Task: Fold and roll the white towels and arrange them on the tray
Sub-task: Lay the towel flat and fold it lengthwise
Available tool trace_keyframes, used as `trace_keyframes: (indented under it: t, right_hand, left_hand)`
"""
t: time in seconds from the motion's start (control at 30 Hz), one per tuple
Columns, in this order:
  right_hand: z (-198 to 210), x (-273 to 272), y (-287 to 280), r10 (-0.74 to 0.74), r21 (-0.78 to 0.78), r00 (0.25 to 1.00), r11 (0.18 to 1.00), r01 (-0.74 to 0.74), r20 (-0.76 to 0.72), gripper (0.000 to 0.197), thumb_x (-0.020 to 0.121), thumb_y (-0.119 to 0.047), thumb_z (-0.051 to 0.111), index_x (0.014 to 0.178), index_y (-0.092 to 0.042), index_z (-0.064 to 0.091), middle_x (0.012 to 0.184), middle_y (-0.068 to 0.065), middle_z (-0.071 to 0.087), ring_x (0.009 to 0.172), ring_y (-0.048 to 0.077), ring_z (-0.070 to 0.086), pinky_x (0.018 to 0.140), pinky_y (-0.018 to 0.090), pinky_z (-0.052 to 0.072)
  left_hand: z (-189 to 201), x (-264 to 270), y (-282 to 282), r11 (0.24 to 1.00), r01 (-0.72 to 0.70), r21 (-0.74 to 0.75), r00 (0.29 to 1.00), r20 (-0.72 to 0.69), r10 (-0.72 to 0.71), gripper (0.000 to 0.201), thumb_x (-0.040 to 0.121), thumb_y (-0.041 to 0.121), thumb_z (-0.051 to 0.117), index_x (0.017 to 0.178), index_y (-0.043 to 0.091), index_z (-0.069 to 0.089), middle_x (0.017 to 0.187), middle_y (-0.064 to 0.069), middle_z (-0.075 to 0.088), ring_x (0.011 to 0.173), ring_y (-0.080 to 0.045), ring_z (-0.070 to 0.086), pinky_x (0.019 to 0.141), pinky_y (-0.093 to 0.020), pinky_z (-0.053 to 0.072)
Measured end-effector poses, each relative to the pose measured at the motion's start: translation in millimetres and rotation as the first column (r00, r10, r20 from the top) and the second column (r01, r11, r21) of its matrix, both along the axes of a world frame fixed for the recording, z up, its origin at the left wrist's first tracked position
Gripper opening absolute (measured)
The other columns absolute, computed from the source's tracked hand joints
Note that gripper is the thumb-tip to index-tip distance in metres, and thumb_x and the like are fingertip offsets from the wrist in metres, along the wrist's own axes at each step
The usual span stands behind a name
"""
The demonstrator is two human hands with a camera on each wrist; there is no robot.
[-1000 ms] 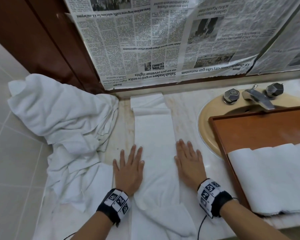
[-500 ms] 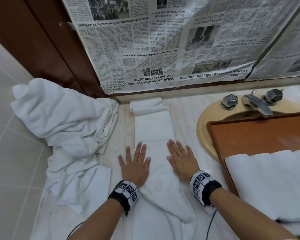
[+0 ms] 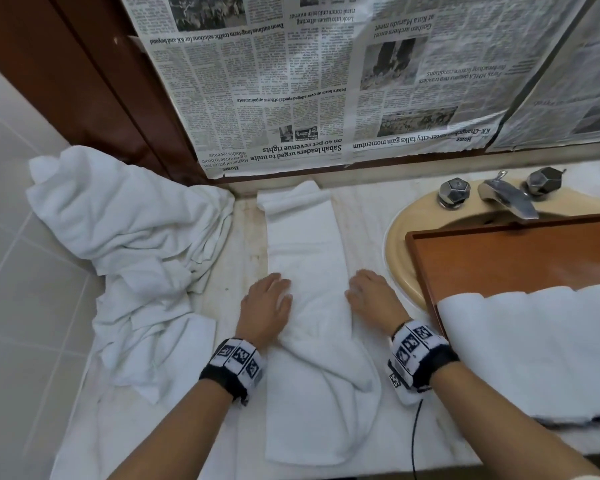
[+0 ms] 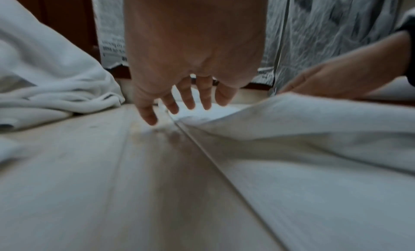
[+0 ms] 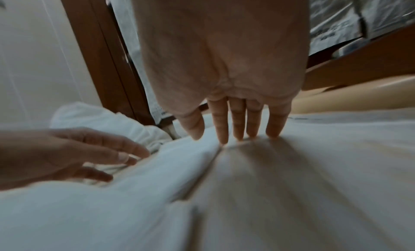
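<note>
Head view looks steeply down from above; both wrist views skim low, sharing the folded towel.

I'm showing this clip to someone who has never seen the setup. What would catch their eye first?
Probably the two hands, left hand and right hand, set on either side of a long folded white towel running down the middle of the counter. Next, the upside-down newspaper covering the wall behind, and the heap of crumpled towels at the left. At the right, a wooden tray over the sink holds rolled towels.
</note>
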State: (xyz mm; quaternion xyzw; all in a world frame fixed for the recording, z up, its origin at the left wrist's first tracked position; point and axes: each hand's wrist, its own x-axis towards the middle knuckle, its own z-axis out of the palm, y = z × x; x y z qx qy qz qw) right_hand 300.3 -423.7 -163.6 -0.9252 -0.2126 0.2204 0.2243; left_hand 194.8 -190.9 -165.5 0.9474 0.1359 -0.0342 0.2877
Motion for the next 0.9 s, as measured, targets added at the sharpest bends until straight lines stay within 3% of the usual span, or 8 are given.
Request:
trace_keyframes:
  t: [0.1,0.23,0.33,0.43,0.6,0.73,0.83,0.9]
  right_hand:
    - [-5.0,-44.9,-26.5,0.005,0.011,0.999,1.0,-0.004,-0.054,0.044,0.083,-0.064,0.04,0.094,-0.029,0.065,0.109,-0.008,0.054,0.11,0.019,0.05,0.091,0.034,0.041]
    - [6.6,-89.1,-39.2,0.022,0.04,0.994,0.999,-0.018,-0.108,0.031,0.089,-0.042,0.064,0.111,-0.02,0.065,0.113,-0.005,0.049,0.108,0.015,0.045,0.096,0.031,0.04]
    - [12.0,-107.7,-35.3,-0.105,0.079,0.984,0.99,0.117,-0.143,0.012,0.088,-0.029,0.066,0.088,-0.019,0.061,0.097,-0.004,0.053,0.094,0.017,0.053,0.076,0.02,0.038]
    - [14.9,-123.5,-30.9,-0.182,0.116,0.972,0.973,0.2,-0.149,0.011,0.091,-0.023,0.061,0.084,-0.015,0.057,0.087,0.0,0.059,0.083,0.02,0.056,0.063,0.016,0.037]
    - [41.5,-160.6,-25.0,-0.239,0.236,0.97,0.941,0.24,-0.035,0.012,0.089,-0.024,0.062,0.087,-0.017,0.053,0.074,0.0,0.059,0.066,0.017,0.053,0.063,0.03,0.043]
    - [62.5,-196.7,-14.3,-0.132,0.379,0.991,0.919,0.107,0.038,0.018,0.086,-0.019,0.067,0.084,-0.022,0.049,0.073,-0.004,0.055,0.06,0.007,0.044,0.06,0.026,0.041]
    - [64.3,-223.5,-0.9,-0.031,0.343,0.996,0.939,0.001,0.083,0.022,0.084,-0.021,0.067,0.088,-0.026,0.046,0.079,-0.007,0.054,0.065,0.005,0.045,0.066,0.029,0.043]
    - [58.7,-238.1,9.9,0.017,0.27,0.999,0.962,-0.03,0.05,0.023,0.085,-0.023,0.064,0.091,-0.027,0.042,0.081,-0.007,0.052,0.071,0.013,0.051,0.07,0.034,0.046]
  left_hand:
    - [3.5,-35.7,0.8,0.991,0.094,-0.093,0.992,0.09,-0.086,0.057,0.086,0.057,0.04,0.124,0.024,0.066,0.128,0.002,0.06,0.12,-0.023,0.051,0.103,-0.038,0.041]
    - [5.8,-68.7,1.4,0.983,0.169,-0.07,0.986,-0.006,-0.169,0.057,0.08,0.068,0.046,0.12,0.034,0.067,0.122,0.013,0.06,0.115,-0.013,0.045,0.097,-0.036,0.041]
    - [-0.8,-76.8,2.7,0.973,0.219,-0.072,0.974,-0.043,-0.222,0.049,0.081,0.064,0.047,0.115,0.037,0.069,0.115,0.016,0.063,0.109,-0.014,0.049,0.093,-0.038,0.044]
    - [-7.1,-81.1,2.3,0.974,0.193,-0.118,0.981,0.007,-0.193,0.029,0.086,0.049,0.055,0.102,0.032,0.074,0.101,0.013,0.068,0.098,-0.019,0.059,0.09,-0.042,0.048]
    - [-5.4,-95.2,-2.8,0.98,0.164,-0.115,0.983,0.102,-0.153,0.014,0.093,0.02,0.067,0.104,0.015,0.074,0.112,-0.002,0.063,0.102,-0.023,0.054,0.087,-0.026,0.037]
    - [-9.0,-108.5,-0.1,0.979,0.121,-0.166,0.985,0.145,-0.097,0.013,0.091,0.015,0.067,0.102,0.017,0.075,0.112,0.002,0.054,0.103,-0.018,0.054,0.094,-0.027,0.04]
    - [-7.4,-116.6,-0.1,0.982,0.1,-0.162,0.987,0.141,-0.078,0.019,0.093,0.014,0.063,0.107,0.018,0.075,0.113,0.0,0.055,0.101,-0.018,0.056,0.096,-0.029,0.043]
    - [-6.5,-120.6,-1.0,0.983,0.098,-0.157,0.991,0.103,-0.083,0.023,0.094,0.012,0.06,0.111,0.017,0.074,0.111,-0.004,0.058,0.099,-0.02,0.059,0.096,-0.034,0.046]
